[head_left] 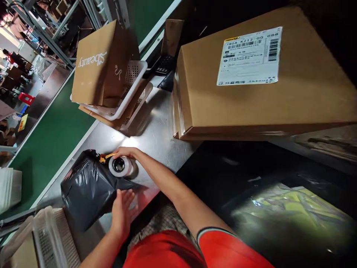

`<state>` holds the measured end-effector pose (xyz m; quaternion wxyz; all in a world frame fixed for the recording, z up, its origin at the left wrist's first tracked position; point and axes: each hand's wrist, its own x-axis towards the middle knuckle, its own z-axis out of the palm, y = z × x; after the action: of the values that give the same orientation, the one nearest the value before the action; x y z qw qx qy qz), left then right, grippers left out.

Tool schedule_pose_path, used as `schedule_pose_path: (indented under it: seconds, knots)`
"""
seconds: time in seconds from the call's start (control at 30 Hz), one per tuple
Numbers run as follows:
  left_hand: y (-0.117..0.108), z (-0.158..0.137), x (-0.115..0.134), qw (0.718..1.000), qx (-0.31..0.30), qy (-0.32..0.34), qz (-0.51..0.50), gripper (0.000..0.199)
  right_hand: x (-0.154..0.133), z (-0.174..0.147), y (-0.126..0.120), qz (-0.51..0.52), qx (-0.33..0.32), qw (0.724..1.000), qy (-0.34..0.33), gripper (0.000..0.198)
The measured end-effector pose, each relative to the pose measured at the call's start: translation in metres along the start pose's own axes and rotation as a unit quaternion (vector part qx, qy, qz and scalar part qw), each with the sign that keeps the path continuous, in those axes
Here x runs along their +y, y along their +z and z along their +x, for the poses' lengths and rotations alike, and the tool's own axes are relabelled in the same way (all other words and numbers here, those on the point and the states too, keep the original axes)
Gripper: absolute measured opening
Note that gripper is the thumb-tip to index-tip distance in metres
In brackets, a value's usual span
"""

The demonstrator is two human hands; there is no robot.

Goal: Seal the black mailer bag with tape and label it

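Nearest the camera, the person's left hand (122, 212) lies flat on the near edge of a black plastic mailer bag (89, 188), its fingers (128, 196) held straight and slightly spread, pressing the bag down onto the steel worktop (156, 137). The bag sits plump and wrinkled at the near left part of the worktop, just beside the white border of a green conveyor belt (55, 137). Just beyond the left hand, the right hand (126, 152) arches over a roll of clear packing tape (120, 166) on an orange-handled dispenser, fingers curled around the top of it; the roll rests against the bag's upper edge, though whether tape is actually stuck to the bag is hard to make out. A white slotted basket (55, 238) shows at the lower left corner. Farther off, a large cardboard box (251, 100) with a white shipping label (249, 56) occupies the right side of the worktop. At the far left end stand stacked white plastic baskets (131, 93) holding a brown paper carton printed "Sbeauty" (96, 61).
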<state>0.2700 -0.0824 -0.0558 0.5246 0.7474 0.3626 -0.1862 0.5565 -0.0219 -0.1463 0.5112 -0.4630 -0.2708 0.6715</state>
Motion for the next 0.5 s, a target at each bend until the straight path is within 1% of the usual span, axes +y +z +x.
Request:
schedule_pose_path:
  seconds: [0.03,0.07,0.1,0.13,0.17,0.2,0.23,0.27,0.33,0.37,0.4,0.47,0.5]
  knots:
    - [0.004,-0.004,0.006,0.995,-0.066,0.058,0.051,0.074,-0.007,0.006,-0.006,0.002,-0.014,1.0,0.015,0.04]
    - [0.006,-0.007,0.009,0.98,-0.127,0.11,0.112,0.065,-0.011,0.01,-0.01,0.004,-0.026,0.999,0.027,0.039]
    - [0.007,-0.008,0.009,0.956,-0.178,0.15,0.177,0.054,-0.014,0.012,-0.012,0.006,-0.038,0.999,0.038,0.04]
    - [0.005,-0.006,0.008,0.929,-0.217,0.179,0.242,0.044,-0.016,0.012,-0.013,0.007,-0.048,0.998,0.046,0.041]
    - [0.002,-0.001,0.005,0.898,-0.238,0.201,0.31,0.038,-0.018,0.011,-0.013,0.009,-0.054,0.997,0.052,0.042]
    - [-0.002,0.008,0.003,0.865,-0.246,0.222,0.377,0.038,-0.019,0.009,-0.013,0.01,-0.058,0.997,0.058,0.043]
    - [-0.007,0.019,0.001,0.837,-0.239,0.236,0.431,0.042,-0.02,0.007,-0.013,0.01,-0.062,0.996,0.063,0.043]
    - [-0.014,0.03,0.001,0.822,-0.221,0.242,0.466,0.045,-0.021,0.005,-0.013,0.011,-0.064,0.996,0.066,0.042]
    - [-0.03,0.052,0.01,0.806,-0.188,0.242,0.506,0.05,-0.023,0.0,-0.015,0.014,-0.066,0.995,0.069,0.041]
    - [-0.039,0.059,0.02,0.793,-0.189,0.241,0.527,0.05,-0.024,-0.002,-0.016,0.016,-0.066,0.995,0.068,0.041]
    - [-0.049,0.063,0.032,0.772,-0.2,0.24,0.554,0.05,-0.025,-0.004,-0.017,0.018,-0.066,0.995,0.066,0.041]
    - [-0.069,0.065,0.063,0.719,-0.225,0.228,0.618,0.053,-0.027,-0.009,-0.022,0.022,-0.059,0.996,0.057,0.039]
    - [-0.078,0.064,0.079,0.699,-0.231,0.215,0.641,0.055,-0.028,-0.012,-0.024,0.023,-0.054,0.997,0.05,0.038]
